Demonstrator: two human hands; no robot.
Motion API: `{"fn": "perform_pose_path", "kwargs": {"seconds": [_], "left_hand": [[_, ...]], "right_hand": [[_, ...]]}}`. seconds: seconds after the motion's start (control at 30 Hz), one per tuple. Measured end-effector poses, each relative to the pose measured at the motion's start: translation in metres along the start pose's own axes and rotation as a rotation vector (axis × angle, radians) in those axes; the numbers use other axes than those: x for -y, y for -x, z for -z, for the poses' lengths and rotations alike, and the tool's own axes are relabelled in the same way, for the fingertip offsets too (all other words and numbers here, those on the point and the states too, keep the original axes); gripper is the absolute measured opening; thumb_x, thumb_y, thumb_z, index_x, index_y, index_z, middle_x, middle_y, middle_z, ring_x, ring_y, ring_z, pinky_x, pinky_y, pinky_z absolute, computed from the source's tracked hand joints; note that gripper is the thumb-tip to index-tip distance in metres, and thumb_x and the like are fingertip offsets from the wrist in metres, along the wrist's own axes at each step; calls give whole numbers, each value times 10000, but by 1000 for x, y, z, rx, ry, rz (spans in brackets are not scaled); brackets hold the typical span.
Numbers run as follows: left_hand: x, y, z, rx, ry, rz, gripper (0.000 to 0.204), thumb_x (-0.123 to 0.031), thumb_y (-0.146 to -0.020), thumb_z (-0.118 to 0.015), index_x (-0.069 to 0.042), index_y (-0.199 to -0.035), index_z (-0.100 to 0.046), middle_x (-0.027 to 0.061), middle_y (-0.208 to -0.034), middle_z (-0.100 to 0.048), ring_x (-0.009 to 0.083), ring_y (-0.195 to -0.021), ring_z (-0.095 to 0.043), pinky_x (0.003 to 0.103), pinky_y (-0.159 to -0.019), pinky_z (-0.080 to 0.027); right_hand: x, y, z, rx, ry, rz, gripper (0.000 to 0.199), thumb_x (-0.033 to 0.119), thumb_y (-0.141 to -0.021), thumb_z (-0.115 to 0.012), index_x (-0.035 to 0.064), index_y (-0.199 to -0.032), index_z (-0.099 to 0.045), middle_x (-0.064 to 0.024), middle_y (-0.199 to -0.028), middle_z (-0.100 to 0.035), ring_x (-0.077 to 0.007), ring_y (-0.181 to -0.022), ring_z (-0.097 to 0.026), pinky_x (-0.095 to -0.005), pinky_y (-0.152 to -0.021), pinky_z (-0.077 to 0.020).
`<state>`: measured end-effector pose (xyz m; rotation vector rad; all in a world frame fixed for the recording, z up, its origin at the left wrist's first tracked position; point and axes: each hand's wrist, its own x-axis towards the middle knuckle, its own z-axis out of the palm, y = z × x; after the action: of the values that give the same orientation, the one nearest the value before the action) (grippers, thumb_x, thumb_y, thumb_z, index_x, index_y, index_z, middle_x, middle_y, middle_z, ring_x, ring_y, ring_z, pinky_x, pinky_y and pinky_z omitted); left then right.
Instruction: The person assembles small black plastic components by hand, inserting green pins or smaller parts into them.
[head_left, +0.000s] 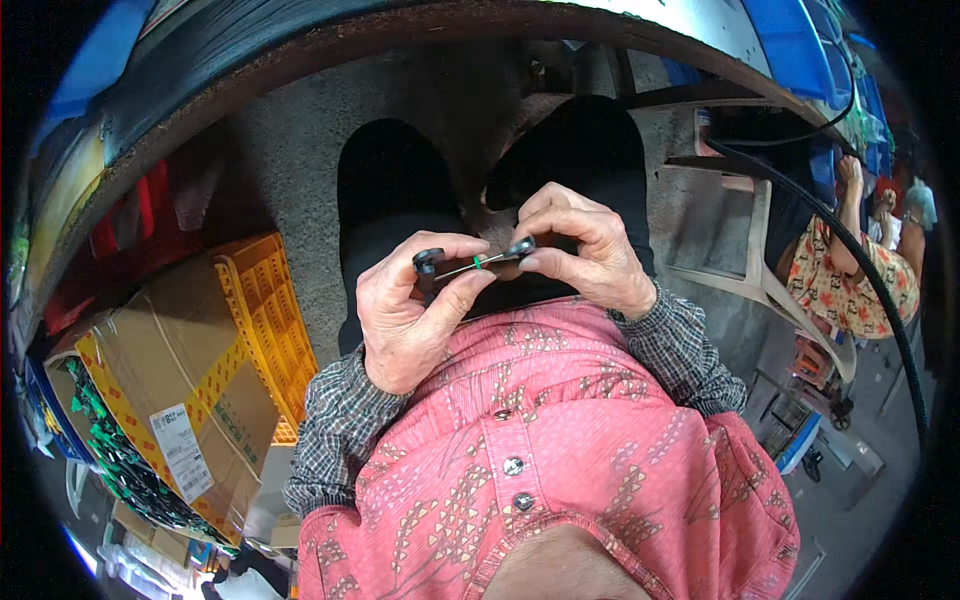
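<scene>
Two hands meet at chest height over the lap, both closed in a narrow pinch on one small assembly. Left hand (405, 310): thumb and forefinger grip a small black part (428, 263) at the left end of a thin metal pin (470, 265). Right hand (585, 250): fingertips curled tight round a second dark part (520, 246) at the pin's right end. A green band (478, 262) sits near mid-pin, in the short gap between the two grips. Pin lies nearly level, rising slightly to the right.

Below the hands: pink patterned shirt (560, 440), checked cuffs at both wrists. Past the hands: dark trousered knees, then grey concrete floor (290, 150).

Room: left side crowded by a yellow plastic crate (265, 320) and a taped cardboard box (170, 380), both near the left elbow. Curved table edge (400, 30) arcs across the top. Right: pale plastic chair (745, 260), black cable (860, 260), another person in a floral garment (850, 290), well apart.
</scene>
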<state>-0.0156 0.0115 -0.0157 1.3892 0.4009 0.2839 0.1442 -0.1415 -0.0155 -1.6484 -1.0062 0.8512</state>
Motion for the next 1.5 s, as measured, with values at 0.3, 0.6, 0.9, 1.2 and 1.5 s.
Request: {"fn": "perform_pose_path", "kwargs": {"seconds": [0.3, 0.6, 0.9, 1.2, 1.5], "left_hand": [[-6, -2, -4, 56, 290, 212, 315, -241, -963, -525, 23, -1130, -563, 98, -891, -624, 156, -720, -629, 257, -654, -518], [10, -4, -11, 29, 544, 272, 277, -167, -950, -539, 11, -1161, -552, 156, -1208, -538, 232, -1029, -586, 389, -888, -512], [6, -15, -23, -53, 788, 220, 524, -91, -930, -553, 2, -1400, -341, 182, -1373, -425, 261, -1252, -456, 406, -1004, -433], [0, -21, -29, -27, 790, 235, 586, -93, -910, -581, -30, -1424, -306, 163, -1403, -376, 274, -1305, -379, 446, -1029, -405], [-5, -32, -24, 16, 719, 197, 784, -125, -796, -632, -65, -1457, -213, 154, -1440, -326, 271, -1286, -386, 479, -1008, -419]], "right_hand": [[3, 6, -7, -34, -234, -183, 151, 104, -916, -583, -33, -977, -601, -46, -803, -626, -83, -693, -601, -222, -630, -511], [8, 5, -10, -73, -259, -276, 172, 144, -951, -538, -7, -1012, -596, -3, -698, -552, -42, -636, -512, -220, -595, -490], [15, 1, -20, -145, 173, -140, 581, 304, -770, -731, -15, -1195, -498, -125, -878, -565, -223, -745, -565, -333, -655, -477], [29, -1, -24, -76, 346, -159, 1155, 356, -511, -862, -8, -1395, -213, -220, -1078, -482, -380, -1006, -521, -437, -865, -451], [19, -2, -24, -102, 470, -126, 959, 217, -566, -803, 16, -1355, -296, -169, -1049, -488, -317, -899, -537, -415, -794, -444]]}}
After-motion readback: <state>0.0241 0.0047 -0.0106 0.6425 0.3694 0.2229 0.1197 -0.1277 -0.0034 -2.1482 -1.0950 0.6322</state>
